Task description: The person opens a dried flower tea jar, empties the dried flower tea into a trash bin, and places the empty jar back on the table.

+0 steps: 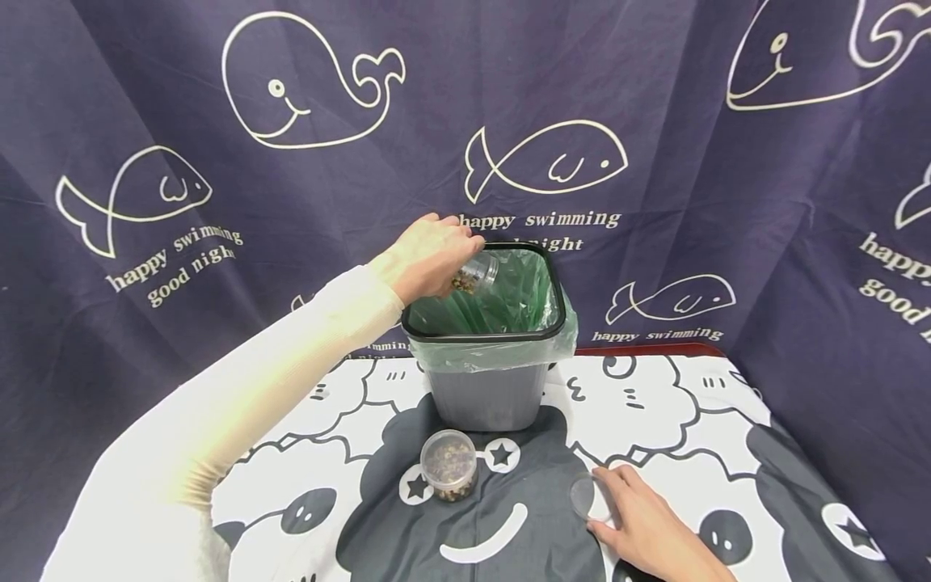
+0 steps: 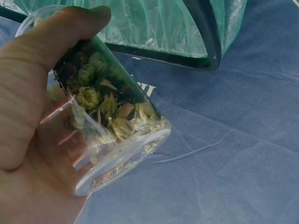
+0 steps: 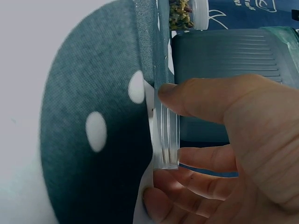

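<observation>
My left hand [image 1: 425,255] grips a clear plastic jar [image 2: 112,112] over the bin's opening. The jar is tilted, and dried flower buds [image 2: 105,100] lie inside it. Below it stands a grey trash bin [image 1: 487,396] with a black rim and a green bag liner [image 1: 509,279]. Low on the right, my right hand [image 1: 647,517] pinches a clear round lid [image 3: 167,135] by its edge, close to the tablecloth. A second clear jar [image 1: 448,469], capped and holding dried pieces, stands in front of the bin.
A cartoon-print cloth [image 1: 640,404] covers the table. Dark blue curtains [image 1: 327,202] with whale and fish drawings hang behind the bin and along both sides. A strip of red edge [image 1: 647,350] shows at the back of the table.
</observation>
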Available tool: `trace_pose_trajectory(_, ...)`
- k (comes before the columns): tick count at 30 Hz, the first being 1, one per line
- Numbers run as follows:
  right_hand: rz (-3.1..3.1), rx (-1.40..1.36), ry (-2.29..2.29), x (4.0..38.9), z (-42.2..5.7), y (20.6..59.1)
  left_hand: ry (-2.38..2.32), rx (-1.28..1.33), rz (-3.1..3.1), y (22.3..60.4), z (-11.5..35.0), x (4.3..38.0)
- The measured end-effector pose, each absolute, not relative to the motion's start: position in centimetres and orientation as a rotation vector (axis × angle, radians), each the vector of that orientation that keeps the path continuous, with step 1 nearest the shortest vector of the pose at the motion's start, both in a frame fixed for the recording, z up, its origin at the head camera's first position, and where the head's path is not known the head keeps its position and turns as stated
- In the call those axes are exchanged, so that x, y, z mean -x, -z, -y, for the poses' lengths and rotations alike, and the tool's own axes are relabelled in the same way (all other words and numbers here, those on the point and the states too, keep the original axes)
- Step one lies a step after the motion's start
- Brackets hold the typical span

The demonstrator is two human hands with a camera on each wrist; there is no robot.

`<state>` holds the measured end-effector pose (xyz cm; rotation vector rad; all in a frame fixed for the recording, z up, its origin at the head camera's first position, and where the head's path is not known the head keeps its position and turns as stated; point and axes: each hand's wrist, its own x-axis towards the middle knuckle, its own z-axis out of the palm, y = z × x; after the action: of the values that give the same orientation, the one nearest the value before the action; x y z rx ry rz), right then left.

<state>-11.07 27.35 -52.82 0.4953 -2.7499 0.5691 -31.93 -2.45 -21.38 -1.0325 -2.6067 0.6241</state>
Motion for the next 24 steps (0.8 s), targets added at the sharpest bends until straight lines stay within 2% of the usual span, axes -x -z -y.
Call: trace_pose_trajectory(24, 2.797, -0.475, -0.585, 11.05, -27.44, 52.50, -0.778, 1.109, 2.428, 21.92, 2.42, 32.12)
